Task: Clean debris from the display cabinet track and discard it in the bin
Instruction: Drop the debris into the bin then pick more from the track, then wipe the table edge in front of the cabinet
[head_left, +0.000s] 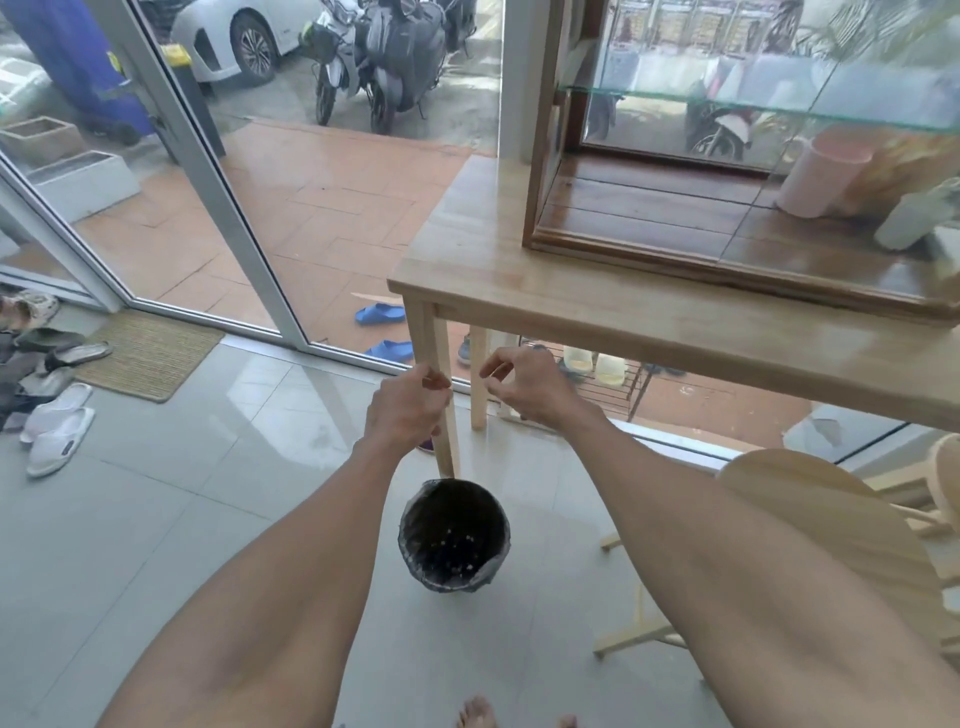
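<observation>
A small round bin (453, 484) with a dark liner stands on the tiled floor beside the table leg, with pale specks at its bottom. My left hand (408, 408) hovers above it with curled fingers and thumb pressed to fingertips; I see nothing in it. My right hand (524, 387) is beside it, just under the table edge, fingers bent and slightly apart, holding nothing visible. The glass display cabinet (540, 156) sits on the wooden table (519, 296), its bottom front track (701, 267) well above and right of both hands.
A pink cup (821, 174) and a white bottle (914, 218) stand inside the cabinet. A wooden chair (810, 499) is at the right. White slippers (57, 426) and a doormat (148, 353) lie at the left. A glass door frame (228, 208) crosses the left side.
</observation>
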